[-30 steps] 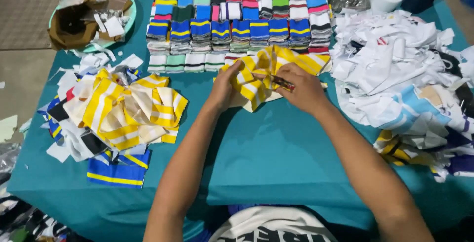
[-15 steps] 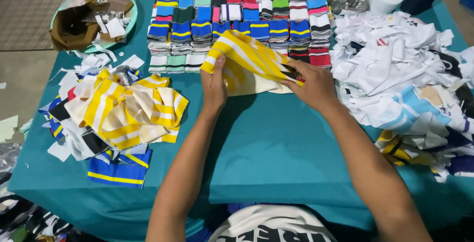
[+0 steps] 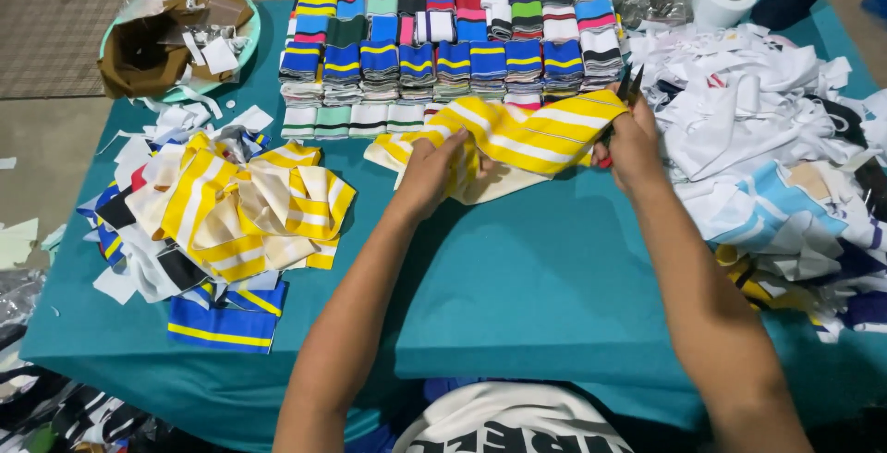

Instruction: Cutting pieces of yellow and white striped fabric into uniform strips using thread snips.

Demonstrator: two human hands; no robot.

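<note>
A yellow-and-white striped knit strip (image 3: 527, 134) is stretched out across the teal table (image 3: 536, 287) between my two hands. My left hand (image 3: 434, 171) pinches its left part, fingers curled over the fabric. At the strip's right end, my right hand (image 3: 633, 144) grips the cloth together with a small pair of dark scissors (image 3: 628, 84) whose tips point upward. Part of the strip's cream underside hangs below my left hand.
Folded striped knit pieces in many colours stand in rows (image 3: 453, 33) at the back. A loose heap of yellow, white and blue strips (image 3: 231, 213) lies left. White and mixed fabric scraps (image 3: 776, 139) pile up right. A tape roll (image 3: 725, 0) and a bowl of scraps (image 3: 171, 37) sit at the far corners.
The bunched yellow strip has been unfolded and pulled out straight. My hands have moved apart, the right one shifting right toward the scrap pile.
</note>
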